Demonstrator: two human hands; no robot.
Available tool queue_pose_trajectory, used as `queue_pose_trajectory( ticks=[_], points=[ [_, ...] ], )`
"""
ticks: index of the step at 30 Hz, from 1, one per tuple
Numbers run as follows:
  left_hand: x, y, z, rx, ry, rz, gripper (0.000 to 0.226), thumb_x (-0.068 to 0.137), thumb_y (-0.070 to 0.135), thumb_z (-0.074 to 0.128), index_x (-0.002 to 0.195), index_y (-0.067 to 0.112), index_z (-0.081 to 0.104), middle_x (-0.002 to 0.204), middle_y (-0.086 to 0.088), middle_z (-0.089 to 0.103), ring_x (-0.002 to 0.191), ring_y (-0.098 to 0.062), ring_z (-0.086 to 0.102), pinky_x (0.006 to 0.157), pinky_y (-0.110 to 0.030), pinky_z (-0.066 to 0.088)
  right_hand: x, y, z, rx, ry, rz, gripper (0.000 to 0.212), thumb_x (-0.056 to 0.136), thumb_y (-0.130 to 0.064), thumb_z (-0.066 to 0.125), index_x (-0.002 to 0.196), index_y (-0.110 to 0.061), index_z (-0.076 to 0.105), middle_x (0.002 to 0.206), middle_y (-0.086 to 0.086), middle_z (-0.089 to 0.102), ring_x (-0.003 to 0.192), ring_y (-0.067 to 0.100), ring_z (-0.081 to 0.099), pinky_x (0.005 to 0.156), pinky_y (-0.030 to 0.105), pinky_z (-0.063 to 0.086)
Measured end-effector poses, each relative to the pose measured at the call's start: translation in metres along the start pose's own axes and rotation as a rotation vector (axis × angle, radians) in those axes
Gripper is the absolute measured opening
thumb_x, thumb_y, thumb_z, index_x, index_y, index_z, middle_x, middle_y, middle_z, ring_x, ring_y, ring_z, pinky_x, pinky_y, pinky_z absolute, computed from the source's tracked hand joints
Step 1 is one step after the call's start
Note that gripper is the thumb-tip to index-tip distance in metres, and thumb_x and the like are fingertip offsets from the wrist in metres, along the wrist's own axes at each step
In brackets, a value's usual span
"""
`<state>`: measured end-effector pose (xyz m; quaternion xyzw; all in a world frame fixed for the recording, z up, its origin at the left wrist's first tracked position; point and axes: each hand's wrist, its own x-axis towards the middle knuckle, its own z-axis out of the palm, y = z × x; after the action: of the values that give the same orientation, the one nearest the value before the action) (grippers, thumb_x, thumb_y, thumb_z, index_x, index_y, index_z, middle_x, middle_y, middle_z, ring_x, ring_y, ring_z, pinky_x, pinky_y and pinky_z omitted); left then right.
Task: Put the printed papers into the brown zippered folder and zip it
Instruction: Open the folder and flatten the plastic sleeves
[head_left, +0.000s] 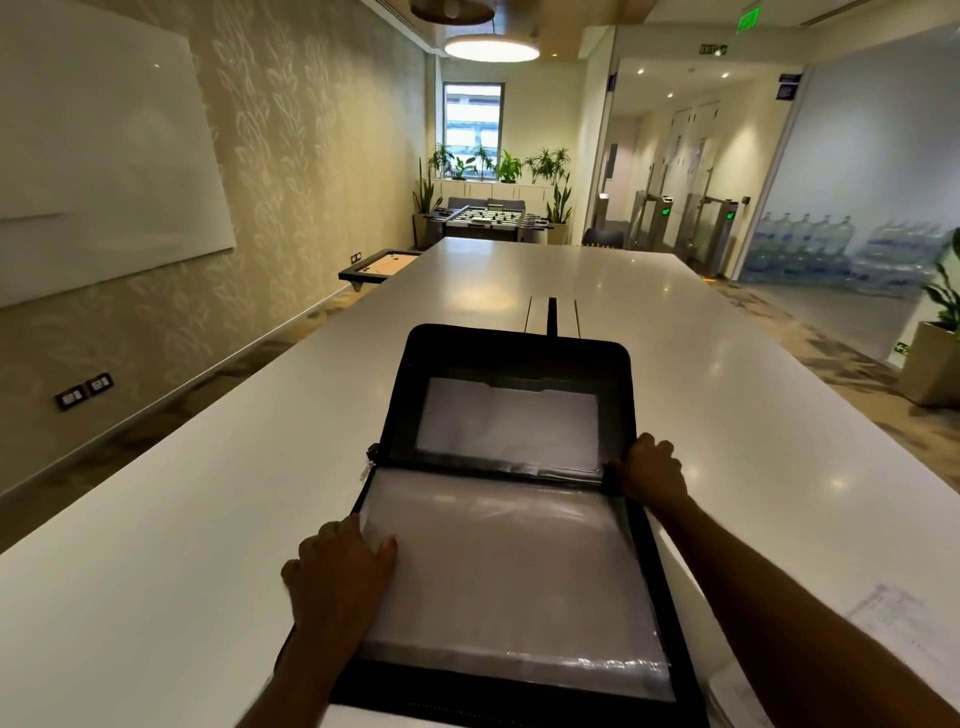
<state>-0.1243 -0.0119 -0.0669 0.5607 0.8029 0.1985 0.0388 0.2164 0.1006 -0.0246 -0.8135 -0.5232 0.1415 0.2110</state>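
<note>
The dark zippered folder (519, 353) lies open on the white table (208, 519) straight in front of me, its far flap flat toward the room. Clear plastic sleeves (509, 571) fill the near half, and a clear pocket (509, 421) sits in the far half. My left hand (337, 577) rests flat on the left edge of the near sleeves. My right hand (652, 467) grips the folder's right edge at the fold. The zipper pull (370, 457) hangs at the left end of the fold. Printed papers (893, 639) lie on the table at the lower right, partly behind my right forearm.
A cable slot (551, 314) cuts the table just beyond the folder. A whiteboard (104, 156) hangs on the left wall. A foosball table (483, 218) and potted plants stand at the room's far end. Water bottles (831, 249) are stacked behind glass on the right.
</note>
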Motion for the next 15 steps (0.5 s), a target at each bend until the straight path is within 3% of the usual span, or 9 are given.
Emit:
queue_pose_trajectory(
  ticks=[3, 5, 7, 9, 12, 15],
  points=[
    [0.001, 0.004, -0.005, -0.095, -0.026, -0.031, 0.049, 0.084, 0.056, 0.053, 0.119, 0.022, 0.055, 0.118, -0.004, 0.059, 0.111, -0.030, 0.053, 0.091, -0.046, 0.042, -0.049, -0.001, -0.005, -0.161, 0.077, -0.236, 0.078, 0.084, -0.044, 0.067, 0.142, -0.006, 0.030, 0.138, 0.023, 0.039, 0.122, 0.042, 0.043, 0.095, 0.048, 0.045],
    [0.002, 0.005, -0.010, -0.153, -0.021, -0.050, 0.046, 0.085, 0.050, 0.056, 0.121, 0.022, 0.056, 0.120, -0.005, 0.058, 0.112, -0.029, 0.053, 0.091, -0.045, 0.041, -0.084, 0.002, -0.012, -0.217, -0.101, -0.428, 0.093, 0.078, -0.063, 0.062, 0.149, -0.015, 0.025, 0.153, 0.018, 0.026, 0.136, 0.038, 0.032, 0.108, 0.047, 0.036],
    [0.003, 0.004, -0.013, -0.176, -0.010, -0.061, 0.042, 0.086, 0.046, 0.056, 0.119, 0.021, 0.058, 0.118, -0.005, 0.060, 0.110, -0.030, 0.054, 0.090, -0.044, 0.043, -0.111, 0.007, -0.013, -0.412, -0.373, -0.604, 0.113, 0.062, -0.089, 0.036, 0.153, -0.026, 0.015, 0.161, 0.010, 0.010, 0.146, 0.033, 0.013, 0.118, 0.047, 0.019],
    [0.003, 0.004, -0.014, -0.172, -0.006, -0.076, 0.039, 0.086, 0.043, 0.054, 0.116, 0.019, 0.059, 0.114, -0.007, 0.061, 0.106, -0.030, 0.056, 0.088, -0.043, 0.044, -0.127, 0.014, -0.009, -0.562, -0.493, -0.722, 0.123, 0.046, -0.097, 0.011, 0.152, -0.034, 0.011, 0.163, 0.006, 0.005, 0.148, 0.031, 0.006, 0.119, 0.047, 0.012],
    [-0.001, 0.007, -0.014, -0.174, 0.004, -0.077, 0.036, 0.088, 0.041, 0.051, 0.113, 0.016, 0.060, 0.111, -0.008, 0.062, 0.103, -0.032, 0.057, 0.086, -0.043, 0.045, -0.134, 0.017, -0.004, -0.505, -0.410, -0.743, 0.110, 0.054, -0.093, 0.010, 0.147, -0.038, 0.031, 0.158, 0.005, 0.025, 0.144, 0.028, 0.023, 0.116, 0.042, 0.021],
    [-0.005, 0.011, -0.013, -0.166, 0.028, -0.062, 0.037, 0.090, 0.041, 0.049, 0.113, 0.014, 0.060, 0.111, -0.010, 0.063, 0.102, -0.032, 0.058, 0.086, -0.044, 0.045, -0.130, 0.012, -0.007, -0.396, -0.285, -0.820, 0.059, 0.086, -0.068, 0.035, 0.129, -0.035, 0.058, 0.130, -0.002, 0.059, 0.123, 0.020, 0.052, 0.102, 0.033, 0.038]
  ],
)
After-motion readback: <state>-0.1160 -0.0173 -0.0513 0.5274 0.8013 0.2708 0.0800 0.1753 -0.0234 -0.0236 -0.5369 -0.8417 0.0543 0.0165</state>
